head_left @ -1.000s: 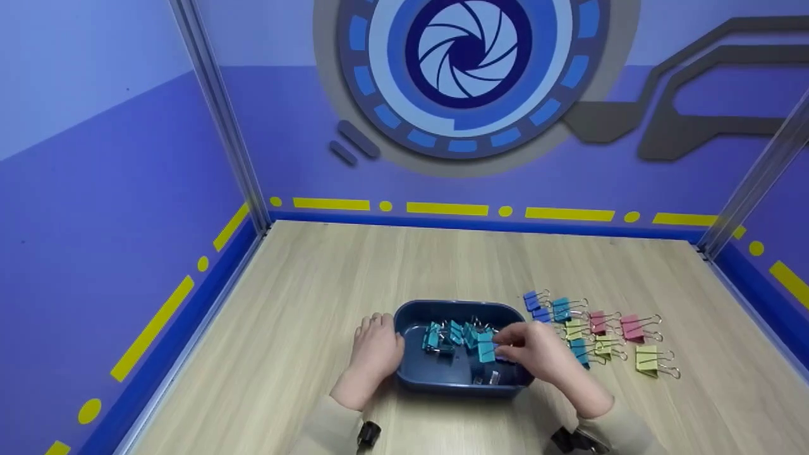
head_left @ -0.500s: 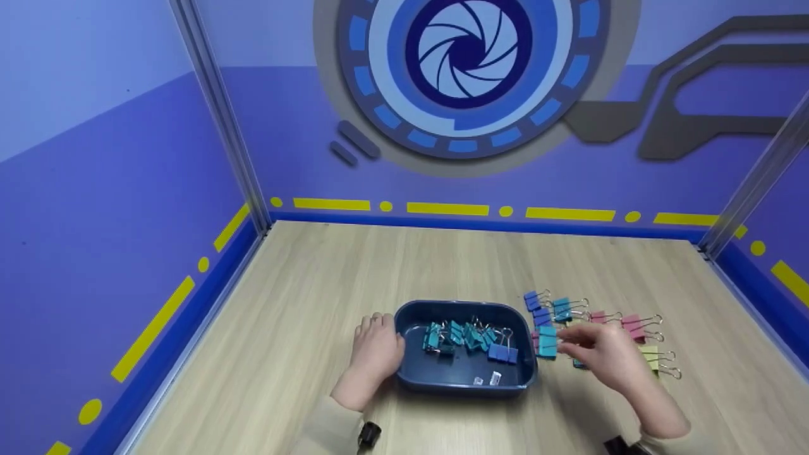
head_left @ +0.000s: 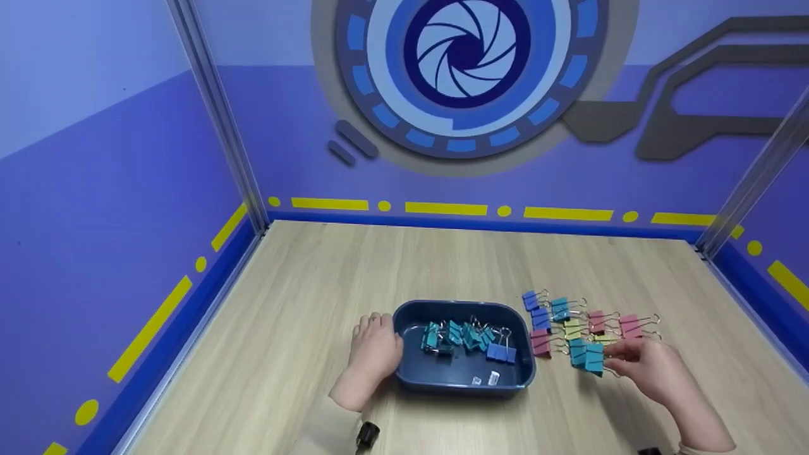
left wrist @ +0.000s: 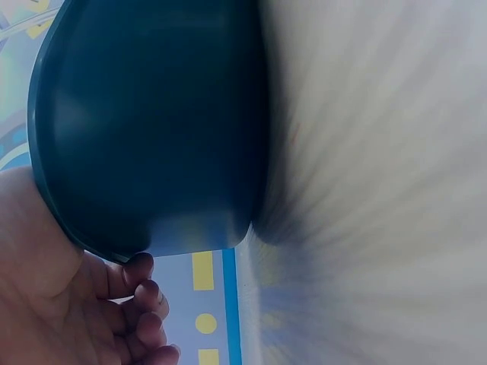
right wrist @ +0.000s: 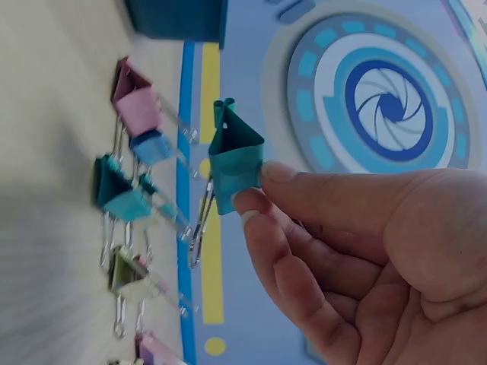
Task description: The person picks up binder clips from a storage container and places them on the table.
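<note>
My right hand (head_left: 654, 366) pinches a teal binder clip (right wrist: 237, 171) between thumb and fingertips, its metal handle hanging down in the right wrist view. In the head view that clip overlaps another teal binder clip (head_left: 577, 352) on the table. My left hand (head_left: 374, 346) holds the left side of a dark blue plastic box (head_left: 436, 379), with curled fingers (left wrist: 141, 304) at its rim. Inside the box lie several teal binder clips (head_left: 478, 337) and a blue binder clip (head_left: 502, 353).
Right of the box, rows of binder clips lie on the wooden table (head_left: 328, 272): blue ones (head_left: 540, 318), pink ones (head_left: 631, 326), a yellow one (head_left: 572, 328) and a teal one at the back. Blue panels (head_left: 278, 133) enclose the table's back and sides.
My right hand has moved right, out of the box and over the clips on the table, carrying the teal binder clip. The blue clip is left in the box. My left hand stays put.
</note>
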`<act>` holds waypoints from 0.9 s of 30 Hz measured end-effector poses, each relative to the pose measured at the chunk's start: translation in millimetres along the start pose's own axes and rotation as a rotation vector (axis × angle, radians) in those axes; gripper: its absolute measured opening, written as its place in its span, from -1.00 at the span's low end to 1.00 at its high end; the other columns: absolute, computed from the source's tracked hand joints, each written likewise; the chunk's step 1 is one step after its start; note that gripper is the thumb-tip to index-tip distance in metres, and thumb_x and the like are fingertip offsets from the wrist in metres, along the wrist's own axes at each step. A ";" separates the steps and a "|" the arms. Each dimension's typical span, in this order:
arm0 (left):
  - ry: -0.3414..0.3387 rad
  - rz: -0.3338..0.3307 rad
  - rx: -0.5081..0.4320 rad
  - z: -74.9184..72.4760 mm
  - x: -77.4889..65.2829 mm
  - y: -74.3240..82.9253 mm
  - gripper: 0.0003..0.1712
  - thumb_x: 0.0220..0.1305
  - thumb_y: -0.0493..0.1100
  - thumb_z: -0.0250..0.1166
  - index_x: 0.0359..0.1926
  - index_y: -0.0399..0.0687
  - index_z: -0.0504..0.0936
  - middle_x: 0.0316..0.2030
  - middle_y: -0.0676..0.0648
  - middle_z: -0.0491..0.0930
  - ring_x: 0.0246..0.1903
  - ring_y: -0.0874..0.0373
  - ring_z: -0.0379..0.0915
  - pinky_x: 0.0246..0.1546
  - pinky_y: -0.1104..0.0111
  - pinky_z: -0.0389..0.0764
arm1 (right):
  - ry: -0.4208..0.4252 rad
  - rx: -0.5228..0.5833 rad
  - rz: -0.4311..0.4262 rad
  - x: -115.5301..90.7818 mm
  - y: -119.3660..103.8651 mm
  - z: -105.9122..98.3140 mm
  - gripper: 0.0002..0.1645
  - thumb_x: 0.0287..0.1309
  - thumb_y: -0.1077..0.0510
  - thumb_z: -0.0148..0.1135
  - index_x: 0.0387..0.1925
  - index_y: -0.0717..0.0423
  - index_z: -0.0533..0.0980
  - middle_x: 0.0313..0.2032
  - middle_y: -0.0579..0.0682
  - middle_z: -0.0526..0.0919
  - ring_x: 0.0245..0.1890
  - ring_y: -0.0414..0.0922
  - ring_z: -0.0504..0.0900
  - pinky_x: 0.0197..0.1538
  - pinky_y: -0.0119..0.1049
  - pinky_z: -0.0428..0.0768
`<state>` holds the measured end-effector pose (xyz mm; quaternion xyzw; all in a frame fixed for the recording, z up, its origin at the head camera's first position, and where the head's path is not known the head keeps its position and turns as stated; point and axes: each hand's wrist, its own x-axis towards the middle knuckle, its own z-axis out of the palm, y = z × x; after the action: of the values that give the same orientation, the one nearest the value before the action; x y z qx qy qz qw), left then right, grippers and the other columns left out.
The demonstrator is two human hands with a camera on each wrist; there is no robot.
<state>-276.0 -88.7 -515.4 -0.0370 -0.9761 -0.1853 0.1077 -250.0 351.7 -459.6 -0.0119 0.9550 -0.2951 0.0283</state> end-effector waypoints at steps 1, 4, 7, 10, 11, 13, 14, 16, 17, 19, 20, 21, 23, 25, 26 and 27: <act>0.001 0.000 0.001 0.6 0.3 -0.4 -0.66 0.33 -0.16 0.22 0.00 -0.34 0.57 -0.13 -0.26 0.57 -0.05 -0.16 0.43 -0.02 0.04 0.44 | -0.010 -0.003 0.009 0.4 3.0 -0.7 -0.78 0.16 0.21 0.42 -0.18 0.26 0.72 -0.32 0.05 0.79 -0.39 -0.19 0.65 -0.40 -0.35 0.56; -0.007 -0.010 -0.001 1.1 1.0 -0.6 -0.65 0.34 -0.16 0.21 0.02 -0.34 0.56 -0.12 -0.26 0.57 -0.04 -0.16 0.44 0.00 0.03 0.44 | -0.030 -0.012 0.022 1.8 10.7 -3.3 -0.78 0.16 0.23 0.41 -0.19 0.30 0.70 -0.33 0.06 0.78 -0.41 -0.17 0.65 -0.41 -0.33 0.56; -0.019 -0.022 -0.012 1.3 1.6 -0.1 -0.63 0.35 -0.15 0.21 0.04 -0.35 0.56 -0.10 -0.26 0.58 -0.02 -0.16 0.44 0.02 0.02 0.44 | -0.058 -0.019 0.038 3.4 18.2 -6.7 -0.78 0.15 0.24 0.41 -0.19 0.33 0.69 -0.36 0.05 0.78 -0.43 -0.17 0.65 -0.41 -0.31 0.55; -0.031 -0.031 -0.020 0.7 1.9 0.5 -0.62 0.36 -0.14 0.20 0.06 -0.35 0.56 -0.08 -0.27 0.58 -0.01 -0.17 0.44 0.03 0.02 0.44 | -0.097 -0.029 0.058 4.1 26.6 -9.2 -0.81 0.12 0.27 0.42 -0.23 0.33 0.69 -0.42 0.00 0.76 -0.46 -0.17 0.64 -0.42 -0.31 0.52; -0.030 -0.032 -0.022 0.7 2.1 0.5 -0.62 0.36 -0.15 0.20 0.06 -0.35 0.56 -0.08 -0.27 0.58 -0.01 -0.17 0.44 0.03 0.02 0.44 | -0.109 -0.034 0.062 4.5 29.3 -9.6 -0.82 0.11 0.27 0.42 -0.26 0.32 0.70 -0.44 -0.01 0.75 -0.47 -0.17 0.63 -0.42 -0.30 0.51; -0.028 -0.033 -0.021 0.7 2.3 0.4 -0.62 0.36 -0.15 0.20 0.06 -0.35 0.56 -0.08 -0.27 0.58 -0.02 -0.17 0.44 0.03 0.02 0.45 | -0.123 -0.043 0.065 5.7 34.3 -9.4 -0.85 0.09 0.29 0.41 -0.29 0.31 0.70 -0.47 -0.04 0.74 -0.48 -0.18 0.62 -0.41 -0.30 0.50; -0.027 -0.033 -0.021 0.6 2.3 0.3 -0.63 0.36 -0.15 0.20 0.05 -0.35 0.56 -0.08 -0.27 0.58 -0.02 -0.17 0.44 0.03 0.02 0.45 | -0.128 -0.047 0.068 6.5 36.6 -8.9 -0.86 0.08 0.29 0.41 -0.31 0.30 0.70 -0.47 -0.04 0.73 -0.48 -0.18 0.61 -0.41 -0.29 0.50; -0.024 -0.032 -0.023 0.2 2.1 0.6 -0.63 0.36 -0.16 0.21 0.05 -0.36 0.56 -0.09 -0.27 0.58 -0.03 -0.17 0.44 0.02 0.01 0.45 | -0.126 -0.060 0.071 8.8 40.5 -7.5 -0.88 0.07 0.29 0.42 -0.33 0.30 0.70 -0.48 -0.05 0.72 -0.47 -0.19 0.59 -0.40 -0.28 0.50; -0.025 -0.032 -0.022 0.3 2.0 0.6 -0.63 0.35 -0.16 0.21 0.05 -0.36 0.56 -0.09 -0.28 0.58 -0.03 -0.17 0.44 0.02 0.01 0.45 | -0.126 -0.067 0.068 9.8 42.7 -6.4 -0.87 0.07 0.29 0.42 -0.33 0.30 0.70 -0.47 -0.04 0.73 -0.47 -0.19 0.58 -0.39 -0.27 0.50; -0.030 -0.034 -0.022 0.4 1.7 0.6 -0.63 0.36 -0.16 0.21 0.05 -0.36 0.56 -0.08 -0.28 0.58 -0.02 -0.17 0.44 0.02 0.01 0.45 | -0.121 -0.076 0.073 11.8 46.3 -4.2 -0.88 0.06 0.29 0.42 -0.34 0.30 0.70 -0.46 -0.03 0.73 -0.46 -0.19 0.57 -0.37 -0.26 0.49; -0.031 -0.035 -0.024 0.4 1.3 0.7 -0.62 0.36 -0.15 0.21 0.05 -0.36 0.56 -0.08 -0.28 0.58 -0.02 -0.17 0.44 0.02 0.01 0.45 | -0.118 -0.083 0.076 12.7 47.9 -3.1 -0.88 0.06 0.29 0.43 -0.34 0.29 0.71 -0.45 -0.04 0.73 -0.45 -0.19 0.56 -0.36 -0.26 0.49; -0.032 -0.036 -0.025 0.6 1.1 0.6 -0.62 0.35 -0.15 0.21 0.05 -0.35 0.56 -0.08 -0.28 0.58 -0.02 -0.17 0.43 0.01 0.01 0.45 | -0.113 -0.086 0.078 13.7 49.3 -2.0 -0.88 0.05 0.29 0.43 -0.34 0.29 0.71 -0.45 -0.03 0.73 -0.44 -0.19 0.55 -0.35 -0.26 0.49; -0.029 -0.035 -0.025 1.0 0.6 0.2 -0.63 0.35 -0.15 0.21 0.04 -0.35 0.56 -0.09 -0.27 0.58 -0.03 -0.16 0.43 0.00 0.02 0.44 | -0.099 -0.094 0.075 15.5 51.6 -0.2 -0.87 0.05 0.29 0.42 -0.33 0.28 0.71 -0.43 -0.02 0.73 -0.42 -0.18 0.55 -0.32 -0.25 0.48; -0.023 -0.028 -0.022 1.3 0.1 -0.4 -0.64 0.34 -0.16 0.22 0.03 -0.34 0.56 -0.11 -0.27 0.57 -0.03 -0.16 0.43 -0.01 0.03 0.44 | -0.068 -0.106 0.051 17.0 53.4 1.2 -0.86 0.04 0.27 0.43 -0.32 0.27 0.71 -0.41 0.02 0.74 -0.39 -0.18 0.57 -0.28 -0.22 0.49; -0.022 -0.025 -0.022 1.3 -0.3 -0.5 -0.64 0.34 -0.16 0.22 0.03 -0.34 0.56 -0.11 -0.27 0.57 -0.04 -0.16 0.42 -0.02 0.03 0.44 | -0.051 -0.115 0.039 17.4 54.0 1.9 -0.85 0.03 0.26 0.44 -0.32 0.27 0.71 -0.40 0.04 0.74 -0.38 -0.17 0.58 -0.27 -0.21 0.49; -0.022 -0.022 -0.021 1.0 -0.5 -0.5 -0.64 0.34 -0.16 0.21 0.03 -0.34 0.56 -0.11 -0.26 0.57 -0.04 -0.15 0.42 -0.03 0.04 0.44 | -0.035 -0.121 0.028 17.5 54.3 2.4 -0.84 0.03 0.25 0.44 -0.31 0.27 0.71 -0.39 0.06 0.75 -0.37 -0.17 0.58 -0.26 -0.20 0.49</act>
<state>-275.7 -88.8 -516.6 -0.0292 -0.9755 -0.1962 0.0947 -267.7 394.5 -493.0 -0.0053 0.9705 -0.2363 0.0484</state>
